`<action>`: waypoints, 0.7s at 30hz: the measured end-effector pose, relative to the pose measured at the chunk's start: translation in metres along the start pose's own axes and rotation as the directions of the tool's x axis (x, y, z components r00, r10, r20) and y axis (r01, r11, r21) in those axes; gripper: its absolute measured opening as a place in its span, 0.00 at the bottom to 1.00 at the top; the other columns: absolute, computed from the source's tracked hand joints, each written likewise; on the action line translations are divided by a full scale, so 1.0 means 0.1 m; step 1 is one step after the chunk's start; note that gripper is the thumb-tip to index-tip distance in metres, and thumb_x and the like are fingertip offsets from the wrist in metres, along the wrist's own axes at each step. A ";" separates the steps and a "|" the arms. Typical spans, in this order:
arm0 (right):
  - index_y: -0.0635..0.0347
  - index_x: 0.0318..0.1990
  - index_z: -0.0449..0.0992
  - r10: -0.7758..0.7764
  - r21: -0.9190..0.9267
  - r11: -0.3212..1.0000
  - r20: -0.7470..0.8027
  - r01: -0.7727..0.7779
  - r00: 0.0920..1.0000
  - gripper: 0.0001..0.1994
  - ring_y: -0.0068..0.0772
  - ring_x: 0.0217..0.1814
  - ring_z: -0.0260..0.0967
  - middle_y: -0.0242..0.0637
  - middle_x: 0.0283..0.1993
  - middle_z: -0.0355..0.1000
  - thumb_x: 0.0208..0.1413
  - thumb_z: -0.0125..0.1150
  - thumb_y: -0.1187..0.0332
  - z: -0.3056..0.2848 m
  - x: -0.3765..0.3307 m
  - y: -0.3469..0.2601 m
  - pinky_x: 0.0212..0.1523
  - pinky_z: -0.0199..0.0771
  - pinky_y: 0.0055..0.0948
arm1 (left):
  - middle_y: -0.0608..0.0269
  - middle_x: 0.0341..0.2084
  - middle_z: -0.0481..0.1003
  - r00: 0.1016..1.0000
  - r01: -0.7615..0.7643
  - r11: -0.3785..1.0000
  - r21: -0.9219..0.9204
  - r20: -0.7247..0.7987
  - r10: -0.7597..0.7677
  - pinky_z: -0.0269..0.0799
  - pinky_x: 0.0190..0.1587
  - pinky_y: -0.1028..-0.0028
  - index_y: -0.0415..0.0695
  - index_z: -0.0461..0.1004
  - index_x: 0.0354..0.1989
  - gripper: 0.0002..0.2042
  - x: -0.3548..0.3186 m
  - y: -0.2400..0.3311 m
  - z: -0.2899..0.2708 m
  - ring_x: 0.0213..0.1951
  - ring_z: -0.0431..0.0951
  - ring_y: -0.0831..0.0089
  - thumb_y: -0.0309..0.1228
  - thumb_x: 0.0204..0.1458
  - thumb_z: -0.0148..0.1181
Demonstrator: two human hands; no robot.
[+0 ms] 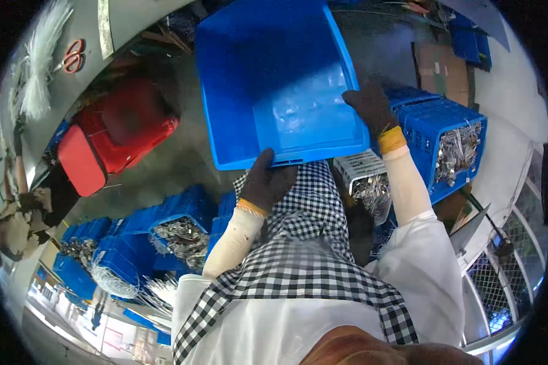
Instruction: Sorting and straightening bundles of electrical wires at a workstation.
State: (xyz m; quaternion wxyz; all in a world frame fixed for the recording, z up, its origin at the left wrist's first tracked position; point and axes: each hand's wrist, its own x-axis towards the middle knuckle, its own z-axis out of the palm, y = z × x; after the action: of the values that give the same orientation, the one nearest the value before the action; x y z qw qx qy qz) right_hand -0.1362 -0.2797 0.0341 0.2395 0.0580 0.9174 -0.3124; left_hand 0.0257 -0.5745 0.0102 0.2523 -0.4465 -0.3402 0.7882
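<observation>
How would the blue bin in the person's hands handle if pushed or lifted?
Probably stiff: the blue bin shows no visible sag between the left hand at its near edge and the right hand at its right side. Perhaps light for its size, as its walls look thin. Possibly slippery, since its inside looks smooth and shiny.

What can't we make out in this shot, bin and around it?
- Blue bin: far end cut off by head view's top edge.
- Right hand: some fingers hidden by the bin wall, head view.
- White crate: partly covered by bin and right forearm, head view.
- Silver pieces at right: too small in head view to identify individually.
</observation>
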 end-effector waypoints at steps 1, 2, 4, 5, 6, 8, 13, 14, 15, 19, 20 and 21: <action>0.61 0.70 0.60 0.000 -0.016 1.000 0.012 0.000 1.000 0.39 0.66 0.58 0.69 0.62 0.60 0.70 0.49 0.62 0.60 -0.05 0.03 0.04 0.62 0.69 0.50 | 0.55 0.55 0.73 1.000 0.002 1.000 -0.019 0.006 -0.002 0.72 0.61 0.67 0.39 0.68 0.56 0.16 0.10 -0.03 0.00 0.55 0.73 0.65 0.24 0.60 0.58; 0.61 0.69 0.62 -0.108 -0.027 0.994 -0.048 0.107 0.993 0.38 0.62 0.57 0.71 0.61 0.59 0.71 0.48 0.62 0.60 -0.10 0.04 0.07 0.59 0.70 0.49 | 0.54 0.56 0.73 0.992 -0.127 0.983 0.133 0.000 0.128 0.72 0.61 0.66 0.39 0.68 0.56 0.17 0.20 -0.07 -0.01 0.55 0.73 0.64 0.23 0.59 0.58; 0.60 0.69 0.63 -0.212 -0.060 0.976 -0.092 0.207 0.973 0.38 0.58 0.55 0.73 0.60 0.58 0.72 0.46 0.62 0.61 -0.18 0.12 0.16 0.57 0.72 0.48 | 0.51 0.57 0.72 0.951 -0.301 0.900 0.316 0.034 0.306 0.73 0.61 0.62 0.38 0.67 0.58 0.18 0.36 -0.17 0.03 0.57 0.73 0.61 0.23 0.60 0.58; 0.60 0.69 0.63 -0.141 -0.005 0.990 -0.082 0.141 0.987 0.39 0.54 0.57 0.73 0.58 0.60 0.72 0.46 0.63 0.61 -0.20 0.17 0.26 0.58 0.71 0.46 | 0.51 0.57 0.72 0.952 -0.298 0.908 0.296 0.025 0.304 0.73 0.61 0.62 0.38 0.67 0.58 0.18 0.42 -0.21 0.02 0.57 0.73 0.61 0.23 0.60 0.58; 0.59 0.70 0.63 -0.071 0.048 0.996 -0.070 0.074 0.995 0.40 0.50 0.58 0.72 0.56 0.61 0.71 0.46 0.63 0.60 -0.22 0.22 0.36 0.59 0.71 0.44 | 0.51 0.57 0.72 0.949 -0.306 0.871 0.384 0.052 0.311 0.72 0.62 0.61 0.38 0.66 0.59 0.19 0.45 -0.23 0.01 0.58 0.73 0.60 0.25 0.60 0.58; 0.59 0.70 0.62 -0.099 0.069 0.992 -0.074 0.104 0.992 0.40 0.47 0.58 0.72 0.54 0.62 0.71 0.46 0.64 0.60 -0.14 0.37 0.41 0.60 0.71 0.43 | 0.50 0.58 0.71 0.850 -0.359 0.144 0.922 0.259 0.459 0.69 0.64 0.58 0.37 0.63 0.63 0.23 0.55 -0.15 -0.08 0.59 0.72 0.57 0.31 0.62 0.60; 0.61 0.71 0.62 -0.140 0.264 0.953 -0.046 0.147 0.989 0.43 0.45 0.59 0.71 0.53 0.62 0.71 0.43 0.65 0.59 0.00 0.70 0.61 0.62 0.69 0.42 | 0.50 0.61 0.69 0.857 -0.481 0.699 0.529 0.116 0.502 0.66 0.65 0.60 0.38 0.67 0.60 0.23 0.95 -0.09 -0.01 0.59 0.71 0.59 0.40 0.64 0.58; 0.62 0.70 0.62 -0.054 0.197 0.979 -0.028 0.058 0.998 0.42 0.46 0.59 0.71 0.53 0.62 0.71 0.43 0.65 0.59 0.03 0.80 0.66 0.62 0.69 0.42 | 0.49 0.62 0.68 0.862 -0.469 0.645 0.604 0.156 0.482 0.65 0.66 0.61 0.36 0.64 0.63 0.25 1.06 0.04 -0.07 0.62 0.69 0.60 0.41 0.65 0.56; 0.63 0.70 0.62 0.035 0.127 0.991 -0.022 -0.032 0.999 0.42 0.46 0.60 0.71 0.53 0.63 0.71 0.43 0.65 0.59 0.06 0.93 0.72 0.63 0.68 0.42 | 0.49 0.62 0.68 0.867 -0.460 0.581 0.672 0.197 0.458 0.63 0.68 0.62 0.35 0.62 0.65 0.26 1.19 0.14 -0.12 0.64 0.67 0.61 0.42 0.66 0.53; 0.64 0.69 0.63 -0.089 0.117 0.989 -0.042 0.093 0.995 0.41 0.46 0.59 0.71 0.53 0.62 0.71 0.44 0.64 0.61 0.47 1.50 1.11 0.63 0.68 0.42 | 0.50 0.60 0.70 0.818 -0.485 0.384 0.786 0.253 0.517 0.66 0.65 0.62 0.35 0.67 0.62 0.24 1.61 0.57 -0.27 0.60 0.72 0.61 0.42 0.67 0.53; 0.64 0.69 0.63 -0.173 0.142 0.974 -0.049 0.178 0.984 0.40 0.46 0.59 0.71 0.52 0.61 0.71 0.44 0.64 0.61 0.53 1.60 1.08 0.63 0.68 0.42 | 0.50 0.60 0.70 0.814 -0.498 0.388 0.776 0.263 0.518 0.66 0.65 0.62 0.35 0.67 0.62 0.24 1.69 0.64 -0.34 0.60 0.72 0.61 0.42 0.67 0.53; 0.63 0.68 0.64 -0.253 0.163 0.952 -0.055 0.259 0.966 0.40 0.46 0.59 0.71 0.51 0.61 0.71 0.43 0.63 0.62 0.58 1.69 1.08 0.63 0.68 0.43 | 0.49 0.59 0.71 0.780 -0.514 0.291 0.807 0.299 0.549 0.67 0.64 0.63 0.35 0.68 0.60 0.23 1.77 0.71 -0.41 0.59 0.72 0.61 0.42 0.66 0.54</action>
State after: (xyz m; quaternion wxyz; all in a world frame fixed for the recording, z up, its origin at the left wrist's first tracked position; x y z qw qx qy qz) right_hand -0.2337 -0.2356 -0.1449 0.1756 -0.0361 0.8912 -0.4166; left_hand -0.0287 -0.4832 -0.1537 0.1689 -0.3603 0.2693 0.8770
